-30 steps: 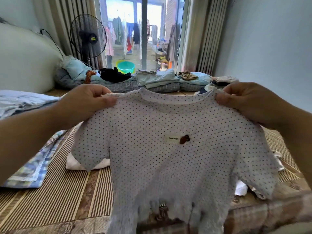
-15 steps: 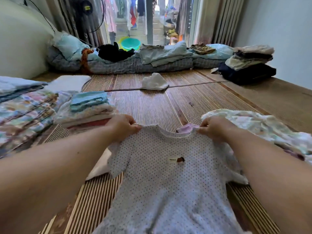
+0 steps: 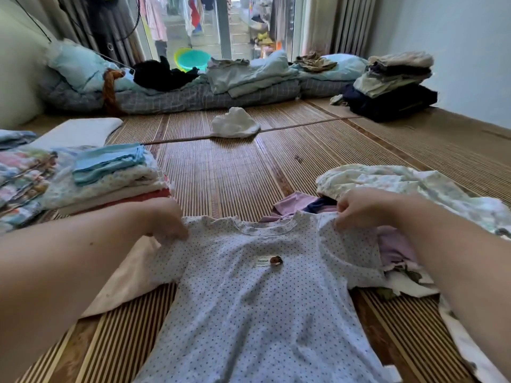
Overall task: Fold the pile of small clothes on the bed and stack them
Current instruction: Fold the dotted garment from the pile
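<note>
A small white dotted shirt [image 3: 249, 308] with a label and a brown button on its chest lies flat, front up, on the bamboo mat [image 3: 226, 178]. My left hand [image 3: 166, 219] pinches its left shoulder. My right hand [image 3: 359, 207] pinches its right shoulder. To the right lies the unfolded pile [image 3: 409, 189], with a floral cloth on top and lilac pieces underneath. On the left stands a stack of folded small clothes [image 3: 110, 175] topped with blue cloths.
A white folded cloth [image 3: 121, 277] lies under the shirt's left sleeve. A crumpled white garment [image 3: 235, 124] sits mid-mat. Bedding and pillows [image 3: 171, 89] line the far edge. A dark and beige clothes stack [image 3: 392, 84] stands far right, patterned blankets [image 3: 19, 178] far left.
The shirt, held up in the air a second ago, has been lowered and laid flat on the mat. Both hands have stayed pinched on its shoulders.
</note>
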### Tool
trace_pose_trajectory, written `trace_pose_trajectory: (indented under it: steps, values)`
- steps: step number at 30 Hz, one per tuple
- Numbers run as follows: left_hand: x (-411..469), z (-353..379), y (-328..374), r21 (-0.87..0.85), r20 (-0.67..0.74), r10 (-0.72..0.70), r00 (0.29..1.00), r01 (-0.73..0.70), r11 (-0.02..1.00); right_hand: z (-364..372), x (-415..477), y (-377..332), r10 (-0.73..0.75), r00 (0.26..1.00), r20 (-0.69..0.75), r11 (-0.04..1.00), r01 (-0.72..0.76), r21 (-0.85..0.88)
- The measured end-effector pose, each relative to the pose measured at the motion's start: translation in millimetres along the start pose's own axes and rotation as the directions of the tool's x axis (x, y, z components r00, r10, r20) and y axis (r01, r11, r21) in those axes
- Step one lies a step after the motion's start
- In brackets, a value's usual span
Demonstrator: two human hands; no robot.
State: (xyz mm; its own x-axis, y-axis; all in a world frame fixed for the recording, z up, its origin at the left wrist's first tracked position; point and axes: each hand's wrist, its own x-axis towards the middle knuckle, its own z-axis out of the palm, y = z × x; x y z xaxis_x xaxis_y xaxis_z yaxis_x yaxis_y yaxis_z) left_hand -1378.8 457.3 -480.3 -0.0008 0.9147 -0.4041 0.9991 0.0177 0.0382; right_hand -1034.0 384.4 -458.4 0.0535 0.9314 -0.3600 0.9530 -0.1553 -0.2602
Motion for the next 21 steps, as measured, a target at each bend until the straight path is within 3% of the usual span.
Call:
trace_pose_trajectory:
  steps: [2, 5, 7, 10, 12, 14, 16, 18, 21]
  values:
    - [-5.4, -6.2, 1.7, -0.194, -0.034, -0.022, 0.999, 0.015, 0.981, -4.5, -4.8, -11.5, 0.0, 0.999, -0.045, 1.0, 0.0, 0.015]
    - [-14.9, -6.9, 24.6, -0.477, 0.055, -0.006, 0.998, 0.031, 0.878, 2.6, -3.4, -28.7, 0.078, 0.994, -0.08, 0.993, -0.071, 0.089]
    - [-23.0, -3.6, 49.4, -0.646, 0.155, 0.072, 0.985, 0.046, 0.762, 10.7, -3.2, -44.0, 0.095, 0.995, 0.006, 0.959, -0.093, 0.267]
    - [-29.4, 1.5, 75.7, -0.808, 0.222, 0.17, 0.96, 0.083, 0.583, 21.6, -0.7, -58.7, 0.095, 0.99, 0.1, 0.793, -0.136, 0.594]
    - [-23.9, 9.5, 77.5, -0.775, 0.178, 0.138, 0.974, 0.052, 0.63, 30.6, 9.5, -55.7, 0.15, 0.989, 0.011, 0.807, -0.129, 0.576]
    - [-14.0, 23.1, 71.1, -0.622, 0.084, 0.073, 0.994, -0.005, 0.783, 39.9, 17.1, -49.6, 0.174, 0.981, -0.09, 0.872, -0.111, 0.478]
    - [-4.3, 37.7, 64.9, -0.488, -0.019, 0.03, 0.999, -0.035, 0.872, 47.0, 19.6, -45.1, 0.155, 0.981, -0.115, 0.931, -0.106, 0.348]
    - [5.6, 47.3, 63.0, -0.479, -0.035, 0.015, 0.999, -0.03, 0.877, 52.3, 21.0, -45.2, 0.167, 0.983, -0.08, 0.958, -0.143, 0.249]
    - [15.3, 50.1, 61.4, -0.559, 0.018, -0.011, 1.0, 0.019, 0.829, 58.6, 31.2, -41.5, 0.2, 0.975, -0.095, 0.945, -0.167, 0.282]
